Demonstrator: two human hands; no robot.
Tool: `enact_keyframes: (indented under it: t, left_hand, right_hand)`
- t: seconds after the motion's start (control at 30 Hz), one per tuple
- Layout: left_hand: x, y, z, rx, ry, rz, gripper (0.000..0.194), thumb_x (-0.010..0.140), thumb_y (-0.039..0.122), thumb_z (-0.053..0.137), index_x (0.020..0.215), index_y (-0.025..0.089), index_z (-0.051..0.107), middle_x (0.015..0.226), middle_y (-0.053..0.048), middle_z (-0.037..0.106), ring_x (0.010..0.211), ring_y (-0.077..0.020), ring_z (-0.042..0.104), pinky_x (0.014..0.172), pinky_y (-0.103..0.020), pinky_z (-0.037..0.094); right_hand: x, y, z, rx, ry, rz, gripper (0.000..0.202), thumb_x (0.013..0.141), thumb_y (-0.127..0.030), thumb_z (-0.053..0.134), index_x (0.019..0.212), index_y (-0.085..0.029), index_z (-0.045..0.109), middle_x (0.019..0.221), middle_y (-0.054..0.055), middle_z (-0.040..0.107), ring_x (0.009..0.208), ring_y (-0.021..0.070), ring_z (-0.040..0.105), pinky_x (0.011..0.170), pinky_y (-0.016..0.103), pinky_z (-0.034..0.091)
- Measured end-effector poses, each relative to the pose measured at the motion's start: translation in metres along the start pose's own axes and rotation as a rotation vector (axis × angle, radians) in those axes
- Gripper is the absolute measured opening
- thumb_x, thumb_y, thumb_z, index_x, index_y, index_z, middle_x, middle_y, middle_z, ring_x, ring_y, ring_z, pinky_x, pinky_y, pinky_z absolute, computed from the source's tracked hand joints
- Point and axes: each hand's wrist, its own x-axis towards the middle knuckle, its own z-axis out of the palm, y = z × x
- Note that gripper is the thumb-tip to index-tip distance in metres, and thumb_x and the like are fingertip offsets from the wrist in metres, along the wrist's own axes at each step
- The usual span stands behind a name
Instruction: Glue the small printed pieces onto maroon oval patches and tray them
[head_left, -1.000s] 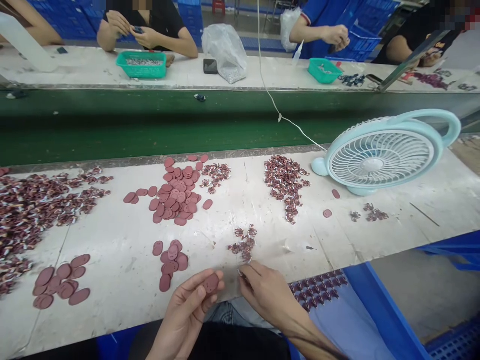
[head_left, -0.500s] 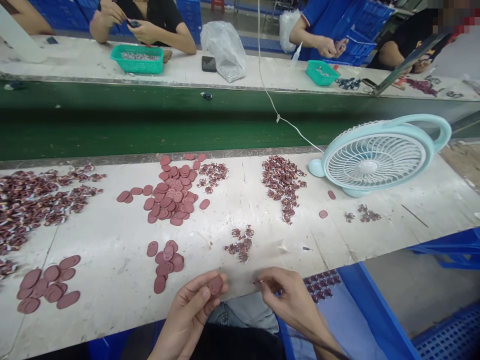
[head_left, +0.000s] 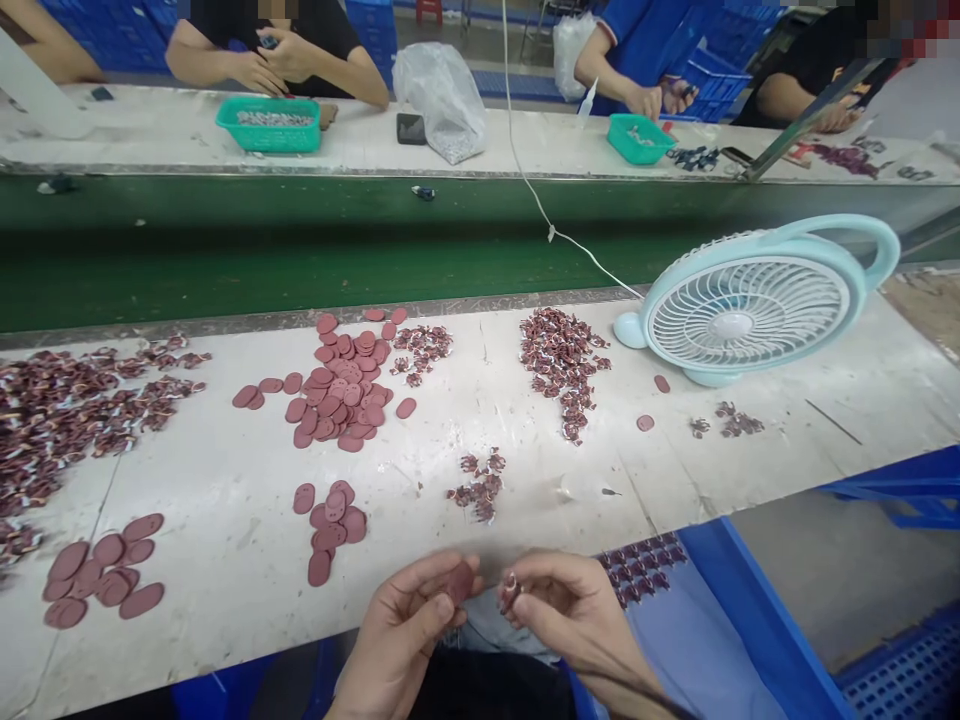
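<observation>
My left hand [head_left: 420, 625] holds a reddish-brown oval disc [head_left: 459, 580] between thumb and fingers at the table's front edge. Close to its right, my right hand [head_left: 562, 610] pinches a small dark red and white piece [head_left: 510, 592]. The two held things are a small gap apart. Beyond my hands lies a small cluster of similar pieces [head_left: 480, 485]. Several oval discs [head_left: 337, 525] lie left of that cluster, with a larger heap of discs [head_left: 341, 390] behind them.
A light blue fan [head_left: 750, 310] stands at the right. More small pieces lie in a pile [head_left: 562, 360] and at the far left [head_left: 60, 410]. A blue crate [head_left: 757, 620] with rows of pieces is beside my right hand. People work across the green belt [head_left: 300, 250].
My hands have come closer together. The left one moved right with its disc, and the right one turned, so the small piece shows more clearly in its fingers.
</observation>
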Motion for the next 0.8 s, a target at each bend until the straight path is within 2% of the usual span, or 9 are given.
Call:
enact_keyframes:
  t: [0.07,0.13,0.33,0.5,0.67,0.8]
  left_hand:
    - [-0.003,0.000,0.004,0.029,-0.006,0.064,0.033,0.061,0.038,0.096,0.091,0.031,0.085,0.105,-0.006,0.089,0.099,-0.0264,0.079,0.078,-0.029,0.061]
    - [-0.004,-0.001,0.007,0.041,-0.004,0.118,0.032,0.058,0.039,0.098,0.085,0.031,0.084,0.102,-0.005,0.089,0.096,-0.0263,0.079,0.081,-0.032,0.061]
    - [-0.002,-0.001,0.006,0.043,-0.040,0.153,0.031,0.053,0.038,0.100,0.077,0.030,0.082,0.098,-0.006,0.089,0.088,-0.0256,0.079,0.082,-0.034,0.061]
    - [0.002,-0.004,0.001,0.110,-0.058,0.140,0.025,0.054,0.041,0.099,0.066,0.030,0.080,0.099,-0.005,0.088,0.085,-0.0257,0.078,0.080,-0.035,0.060]
    - [0.004,-0.007,-0.001,0.184,-0.022,0.188,0.024,0.057,0.048,0.096,0.056,0.030,0.080,0.098,-0.007,0.088,0.099,-0.0362,0.078,0.095,-0.047,0.059]
    - [0.001,-0.011,0.003,0.154,0.016,0.192,0.022,0.058,0.049,0.095,0.058,0.032,0.081,0.094,-0.007,0.089,0.104,-0.0388,0.077,0.100,-0.049,0.059]
  right_hand:
    - [-0.003,-0.006,0.011,-0.005,-0.007,-0.051,0.013,0.079,-0.028,0.081,0.090,-0.035,0.081,0.093,0.001,0.079,0.086,0.0188,0.075,0.077,0.031,0.062]
    - [-0.004,-0.011,0.020,-0.026,0.008,-0.113,0.017,0.078,-0.022,0.079,0.089,-0.035,0.080,0.100,0.001,0.076,0.092,0.0198,0.075,0.076,0.031,0.063]
    - [-0.002,-0.020,0.035,-0.141,0.060,-0.079,0.016,0.075,-0.021,0.078,0.083,-0.034,0.080,0.084,-0.001,0.080,0.075,0.0196,0.076,0.066,0.030,0.065]
    - [-0.003,-0.026,0.033,-0.164,0.071,-0.025,0.011,0.072,-0.022,0.081,0.078,-0.031,0.080,0.081,-0.001,0.081,0.071,0.0184,0.076,0.065,0.028,0.064]
    - [-0.002,-0.029,0.026,-0.202,0.012,0.005,0.009,0.075,-0.031,0.084,0.084,-0.030,0.081,0.090,0.001,0.083,0.083,0.0199,0.078,0.073,0.030,0.064]
    - [0.003,-0.027,0.021,-0.179,-0.039,0.022,0.011,0.075,-0.033,0.086,0.085,-0.031,0.082,0.093,0.000,0.084,0.086,0.0190,0.078,0.075,0.029,0.062]
